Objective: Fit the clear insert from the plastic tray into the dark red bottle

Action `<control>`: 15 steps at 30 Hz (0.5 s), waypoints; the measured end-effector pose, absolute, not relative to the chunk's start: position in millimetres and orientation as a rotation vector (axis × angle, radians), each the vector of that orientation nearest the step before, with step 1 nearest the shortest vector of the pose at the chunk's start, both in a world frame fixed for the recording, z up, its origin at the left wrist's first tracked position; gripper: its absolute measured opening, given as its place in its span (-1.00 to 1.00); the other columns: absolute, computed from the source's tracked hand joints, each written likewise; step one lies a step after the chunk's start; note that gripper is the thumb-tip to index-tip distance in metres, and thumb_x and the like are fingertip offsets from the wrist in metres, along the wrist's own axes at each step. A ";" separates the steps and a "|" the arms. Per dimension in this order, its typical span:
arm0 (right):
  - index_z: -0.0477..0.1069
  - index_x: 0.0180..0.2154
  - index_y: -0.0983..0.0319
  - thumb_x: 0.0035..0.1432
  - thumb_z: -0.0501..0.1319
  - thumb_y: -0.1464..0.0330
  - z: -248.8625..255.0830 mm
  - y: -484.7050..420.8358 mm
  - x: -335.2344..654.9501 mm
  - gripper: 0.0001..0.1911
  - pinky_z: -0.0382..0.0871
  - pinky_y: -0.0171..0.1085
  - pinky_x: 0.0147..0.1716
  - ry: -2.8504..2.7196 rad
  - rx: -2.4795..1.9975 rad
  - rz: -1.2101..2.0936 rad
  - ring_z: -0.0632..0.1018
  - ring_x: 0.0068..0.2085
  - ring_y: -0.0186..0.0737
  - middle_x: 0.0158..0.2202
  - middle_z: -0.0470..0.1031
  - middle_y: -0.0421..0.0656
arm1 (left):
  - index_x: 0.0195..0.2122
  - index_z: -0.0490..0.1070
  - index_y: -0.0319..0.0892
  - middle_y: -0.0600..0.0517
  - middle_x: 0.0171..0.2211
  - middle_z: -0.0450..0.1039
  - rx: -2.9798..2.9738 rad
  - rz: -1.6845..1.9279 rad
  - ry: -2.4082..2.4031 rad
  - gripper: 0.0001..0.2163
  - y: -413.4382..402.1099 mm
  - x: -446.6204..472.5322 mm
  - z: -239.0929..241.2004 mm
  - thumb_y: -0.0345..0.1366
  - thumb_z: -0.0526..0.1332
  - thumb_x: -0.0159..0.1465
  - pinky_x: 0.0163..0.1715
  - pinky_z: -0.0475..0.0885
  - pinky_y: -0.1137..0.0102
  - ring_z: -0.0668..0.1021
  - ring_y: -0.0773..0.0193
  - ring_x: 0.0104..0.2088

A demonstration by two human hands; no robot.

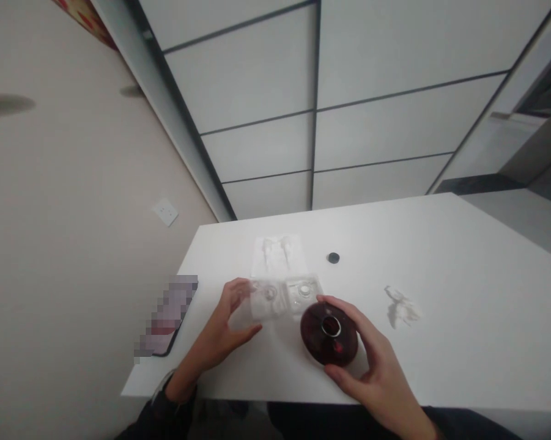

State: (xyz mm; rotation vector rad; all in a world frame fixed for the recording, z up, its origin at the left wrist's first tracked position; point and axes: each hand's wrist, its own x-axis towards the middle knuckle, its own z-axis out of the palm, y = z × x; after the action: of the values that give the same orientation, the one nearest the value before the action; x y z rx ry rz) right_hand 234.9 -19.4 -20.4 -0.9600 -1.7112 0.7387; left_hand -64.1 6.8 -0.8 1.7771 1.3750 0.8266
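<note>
My right hand (371,366) wraps round a dark red round bottle (329,335) with a silver open neck, standing on the white table (440,342). My left hand (227,327) has its fingers curled on the left end of a clear plastic tray (284,296) that holds small clear round parts. The tray lies just behind the bottle.
A small black cap (333,258) lies on the table behind the tray. A second clear plastic package (277,252) sits at the back. Crumpled clear wrapping (401,307) lies to the right. A phone (169,318) rests at the table's left edge, near the wall.
</note>
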 end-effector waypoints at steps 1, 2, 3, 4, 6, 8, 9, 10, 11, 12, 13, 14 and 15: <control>0.23 0.35 -0.06 0.34 0.30 0.00 -21.4 -19.5 235.1 -0.36 0.51 -0.17 0.22 -1.717 -0.969 0.727 0.58 0.23 -0.06 0.26 0.52 -0.11 | 0.27 0.16 -0.01 -0.14 0.26 0.34 1.811 0.823 1.397 -0.40 11.0 -65.7 -3.9 -0.18 0.39 0.27 0.41 0.27 -0.04 0.43 -0.05 0.35; 0.23 0.35 -0.05 0.34 0.29 0.00 -22.3 -19.6 235.2 -0.36 0.51 -0.16 0.21 -1.723 -0.976 0.715 0.58 0.23 -0.05 0.26 0.52 -0.10 | 0.24 0.21 -0.02 -0.15 0.28 0.32 1.830 0.822 1.417 -0.43 14.8 -67.4 -6.6 -0.18 0.40 0.26 0.44 0.21 -0.06 0.39 -0.07 0.38; 0.23 0.35 -0.04 0.34 0.29 0.00 -23.1 -19.6 235.4 -0.36 0.52 -0.14 0.21 -1.730 -0.981 0.704 0.58 0.23 -0.03 0.26 0.52 -0.08 | 0.21 0.26 -0.03 -0.16 0.30 0.30 1.847 0.812 1.434 -0.45 18.0 -69.3 -8.9 -0.19 0.41 0.25 0.45 0.17 -0.08 0.36 -0.09 0.40; 0.23 0.35 -0.03 0.34 0.29 0.00 -23.6 -19.7 235.5 -0.36 0.53 -0.12 0.20 -1.738 -0.984 0.696 0.59 0.22 -0.01 0.25 0.52 -0.07 | 0.21 0.28 -0.04 -0.17 0.34 0.27 1.867 0.797 1.449 -0.46 20.5 -71.2 -10.8 -0.19 0.41 0.24 0.46 0.15 -0.09 0.33 -0.11 0.42; 0.23 0.35 0.00 0.34 0.29 0.00 -24.4 -19.8 235.7 -0.35 0.55 -0.07 0.18 -1.749 -0.986 0.685 0.59 0.21 0.03 0.24 0.52 -0.04 | 0.25 0.29 -0.04 -0.19 0.37 0.25 1.934 0.751 1.472 -0.42 23.6 -74.5 -13.4 -0.19 0.42 0.23 0.44 0.17 -0.11 0.32 -0.13 0.41; 0.24 0.34 0.02 0.34 0.28 -0.01 -25.1 -19.9 235.7 -0.35 0.56 -0.02 0.17 -1.747 -0.986 0.684 0.59 0.21 0.08 0.24 0.52 -0.01 | 0.31 0.26 -0.05 -0.19 0.34 0.31 1.997 0.706 1.480 -0.36 25.6 -76.5 -15.0 -0.18 0.42 0.23 0.40 0.23 -0.14 0.36 -0.15 0.37; 0.24 0.34 0.02 0.34 0.28 -0.01 -25.5 -20.1 235.7 -0.35 0.56 0.00 0.17 -1.743 -0.989 0.688 0.59 0.22 0.10 0.24 0.52 0.00 | 0.32 0.26 -0.06 -0.18 0.30 0.35 2.018 0.691 1.478 -0.34 26.5 -77.0 -15.7 -0.17 0.43 0.22 0.38 0.25 -0.17 0.39 -0.16 0.34; 0.24 0.34 0.02 0.33 0.28 -0.01 -25.9 -20.2 235.7 -0.35 0.56 0.02 0.17 -1.738 -0.991 0.694 0.58 0.22 0.11 0.25 0.51 0.00 | 0.32 0.28 -0.07 -0.17 0.28 0.39 2.030 0.685 1.475 -0.33 27.5 -77.3 -16.4 -0.16 0.44 0.21 0.37 0.26 -0.19 0.40 -0.18 0.32; 0.24 0.34 0.01 0.33 0.28 0.00 -26.2 -20.4 235.7 -0.35 0.55 0.03 0.18 -1.734 -0.993 0.703 0.58 0.22 0.11 0.25 0.51 -0.01 | 0.31 0.30 -0.07 -0.17 0.26 0.41 2.046 0.675 1.472 -0.33 28.4 -77.4 -17.2 -0.14 0.45 0.20 0.36 0.26 -0.21 0.41 -0.19 0.30; 0.23 0.35 0.00 0.33 0.28 0.00 -26.5 -20.5 235.8 -0.35 0.55 0.04 0.18 -1.732 -0.994 0.713 0.58 0.22 0.11 0.25 0.51 -0.01 | 0.31 0.32 -0.07 -0.17 0.26 0.42 2.062 0.666 1.469 -0.33 29.2 -77.4 -18.1 -0.13 0.47 0.20 0.35 0.26 -0.22 0.42 -0.20 0.29; 0.23 0.35 -0.01 0.33 0.28 0.00 -26.6 -20.6 235.8 -0.35 0.55 0.04 0.18 -1.730 -0.993 0.723 0.58 0.22 0.11 0.25 0.51 -0.02 | 0.31 0.33 -0.08 -0.17 0.26 0.43 2.077 0.659 1.468 -0.32 29.8 -77.4 -18.9 -0.11 0.48 0.20 0.34 0.27 -0.22 0.43 -0.20 0.27; 0.23 0.35 -0.01 0.33 0.29 0.01 -26.7 -20.6 235.8 -0.35 0.55 0.04 0.18 -1.729 -0.991 0.727 0.58 0.22 0.11 0.25 0.51 -0.02 | 0.33 0.31 -0.09 -0.19 0.26 0.43 2.088 0.654 1.472 -0.30 30.0 -77.5 -19.5 -0.10 0.48 0.20 0.33 0.28 -0.22 0.44 -0.21 0.26; 0.23 0.35 -0.01 0.34 0.29 0.02 -26.6 -20.6 235.8 -0.36 0.55 0.04 0.18 -1.728 -0.990 0.728 0.58 0.22 0.11 0.25 0.51 -0.02 | 0.36 0.27 -0.10 -0.22 0.27 0.41 2.096 0.652 1.479 -0.26 29.7 -77.5 -19.4 -0.10 0.49 0.20 0.32 0.29 -0.22 0.44 -0.21 0.26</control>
State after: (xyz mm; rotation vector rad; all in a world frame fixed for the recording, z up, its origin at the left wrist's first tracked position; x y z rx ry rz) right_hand 235.8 -20.6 -26.6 -0.9897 -1.7278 0.7285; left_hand -77.5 29.7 -19.4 2.0962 1.4789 0.6520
